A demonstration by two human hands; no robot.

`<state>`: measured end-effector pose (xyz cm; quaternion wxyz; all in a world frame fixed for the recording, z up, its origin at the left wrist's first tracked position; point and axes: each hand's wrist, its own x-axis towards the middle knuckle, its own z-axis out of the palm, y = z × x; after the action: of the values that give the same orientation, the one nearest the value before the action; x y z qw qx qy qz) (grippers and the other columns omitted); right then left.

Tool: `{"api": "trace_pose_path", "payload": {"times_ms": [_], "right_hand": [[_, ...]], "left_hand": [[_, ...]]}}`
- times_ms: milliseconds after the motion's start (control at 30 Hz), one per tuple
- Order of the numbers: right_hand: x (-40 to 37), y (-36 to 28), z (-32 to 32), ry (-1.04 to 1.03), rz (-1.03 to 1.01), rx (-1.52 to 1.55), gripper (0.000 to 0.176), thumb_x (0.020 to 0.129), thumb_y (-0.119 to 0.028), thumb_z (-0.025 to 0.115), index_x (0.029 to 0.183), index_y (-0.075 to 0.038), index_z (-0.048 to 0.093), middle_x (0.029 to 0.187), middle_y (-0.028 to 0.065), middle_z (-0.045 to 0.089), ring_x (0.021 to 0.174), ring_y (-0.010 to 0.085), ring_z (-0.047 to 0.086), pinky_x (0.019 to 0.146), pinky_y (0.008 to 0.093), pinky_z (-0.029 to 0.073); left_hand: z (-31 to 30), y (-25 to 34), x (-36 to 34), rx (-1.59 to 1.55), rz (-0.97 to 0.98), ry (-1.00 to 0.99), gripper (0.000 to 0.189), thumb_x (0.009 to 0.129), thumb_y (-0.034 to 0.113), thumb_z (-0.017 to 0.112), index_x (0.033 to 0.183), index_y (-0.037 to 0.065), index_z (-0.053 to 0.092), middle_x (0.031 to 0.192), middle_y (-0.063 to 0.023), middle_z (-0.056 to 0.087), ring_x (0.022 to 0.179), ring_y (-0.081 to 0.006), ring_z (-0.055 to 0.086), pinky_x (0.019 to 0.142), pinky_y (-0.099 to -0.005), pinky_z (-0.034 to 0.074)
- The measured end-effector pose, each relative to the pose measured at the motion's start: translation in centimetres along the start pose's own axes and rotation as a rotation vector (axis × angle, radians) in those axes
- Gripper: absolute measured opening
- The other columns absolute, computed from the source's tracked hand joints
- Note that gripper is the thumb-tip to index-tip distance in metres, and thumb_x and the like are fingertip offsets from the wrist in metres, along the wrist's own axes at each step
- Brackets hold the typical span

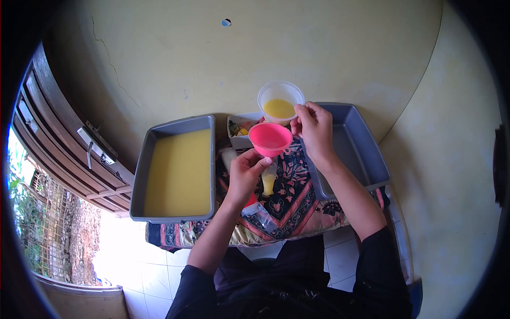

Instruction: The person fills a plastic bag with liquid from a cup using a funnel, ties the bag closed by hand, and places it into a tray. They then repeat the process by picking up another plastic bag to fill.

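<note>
My left hand (247, 173) is closed around the lower part of a pink funnel (271, 136), whose wide mouth faces up. Below the funnel hangs a narrow clear plastic bag (269, 181) with a little yellow liquid at its bottom; fingers partly hide where the two meet. Between thumb and fingers, my right hand (314, 127) grips the rim of a clear plastic cup (280, 101). Yellow liquid lies in the cup, which is tilted slightly just behind and above the funnel. A large grey tub (213, 175) of yellow liquid stands to the left.
A second grey tub (350, 143) stands at the right. Behind the funnel is a white box (241, 142) with colourful packets. Clear plastic bags (260, 215) with a red part lie on the patterned cloth (289, 204). A wooden door (79, 143) opens at far left; walls rise behind and right.
</note>
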<state>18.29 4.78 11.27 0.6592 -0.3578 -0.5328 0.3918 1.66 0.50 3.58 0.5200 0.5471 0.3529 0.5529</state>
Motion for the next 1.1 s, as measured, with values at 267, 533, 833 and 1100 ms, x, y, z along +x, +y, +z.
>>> {"api": "trace_pose_path", "payload": {"times_ms": [267,533,833,1100], "right_hand": [[-0.5,0.8,-0.1,0.078,0.131,0.158,0.028,0.09,-0.014,0.058,0.065,-0.008,0.047,0.058,0.0042,0.055,0.045,0.0094,0.05,0.041,0.0221,0.033],[-4.2,6.6,-1.0,0.197,0.218,0.257,0.027,0.091,-0.014,0.056,0.066,-0.006,0.048,0.058,0.0046,0.054,0.046,0.0097,0.05,0.042,0.0224,0.034],[-6.2,12.7,-2.4,0.221,0.318,0.217,0.025,0.091,-0.015,0.056,0.069,-0.006,0.052,0.059,0.0035,0.055,0.047,0.0099,0.051,0.044,0.0229,0.037],[-8.3,18.2,-2.3,0.183,0.437,0.094,0.027,0.092,-0.016,0.055,0.067,-0.008,0.048,0.06,0.0055,0.056,0.047,0.0119,0.053,0.044,0.0245,0.038]], "left_hand": [[-0.7,-1.1,0.0,-0.006,0.034,0.017,0.022,0.088,0.007,0.066,0.107,-0.004,0.064,0.096,-0.0036,0.068,0.087,-0.009,0.059,0.083,-0.0252,0.046],[-2.6,-3.0,0.0,-0.073,0.021,0.085,0.021,0.088,0.007,0.065,0.107,-0.003,0.064,0.094,-0.0035,0.068,0.086,-0.0089,0.06,0.082,-0.0243,0.047],[-3.6,-4.9,0.1,-0.119,0.0,0.146,0.019,0.091,0.008,0.061,0.105,-0.003,0.066,0.091,-0.0038,0.068,0.082,-0.0089,0.06,0.078,-0.0245,0.046],[-3.5,-5.1,-0.1,-0.146,-0.001,0.18,0.019,0.092,0.008,0.06,0.107,-0.003,0.065,0.091,-0.004,0.068,0.083,-0.0098,0.061,0.078,-0.0253,0.046]]}}
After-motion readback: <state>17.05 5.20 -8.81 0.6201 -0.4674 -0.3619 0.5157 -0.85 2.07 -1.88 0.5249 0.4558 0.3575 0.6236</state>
